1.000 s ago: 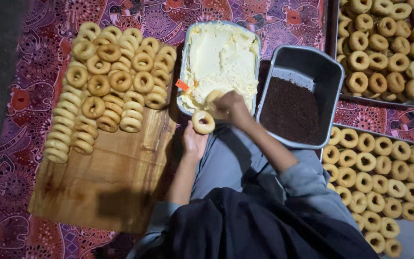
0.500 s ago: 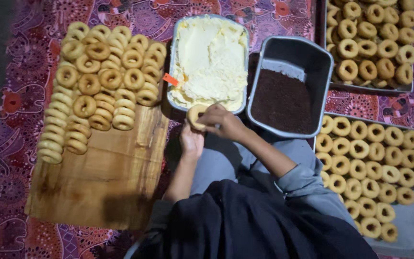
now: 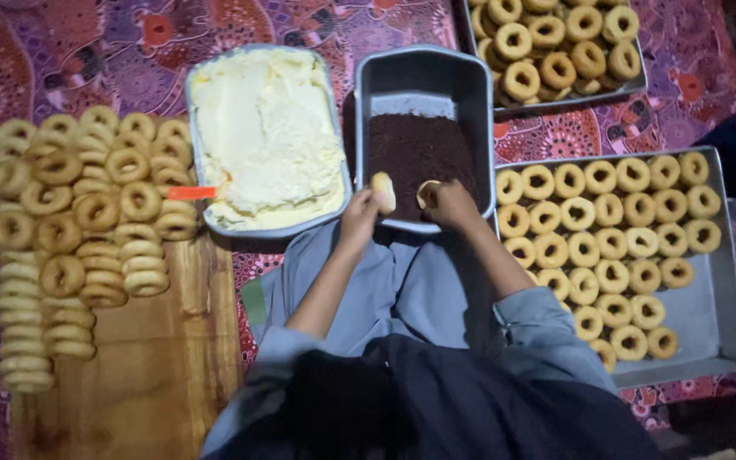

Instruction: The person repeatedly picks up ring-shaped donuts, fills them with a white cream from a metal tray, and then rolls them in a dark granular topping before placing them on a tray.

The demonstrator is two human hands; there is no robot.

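Doughnut halves [image 3: 382, 191] in both hands [image 3: 359, 215], over the sprinkle tray [image 3: 423, 81].

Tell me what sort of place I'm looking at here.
Probably a home or small-scale doughnut-making spot on the floor: a patterned mat, a wooden board stacked with plain rings, and metal trays of cream and dark sprinkles.

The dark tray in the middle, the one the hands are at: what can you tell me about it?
The middle tray is a deep, rectangular grey metal pan with rounded corners. Dark brown sprinkles cover most of its floor, with bare metal showing at the far end. It sits on the patterned cloth, right beside the cream tray. Over its near rim, the left hand and right hand each hold a half doughnut.
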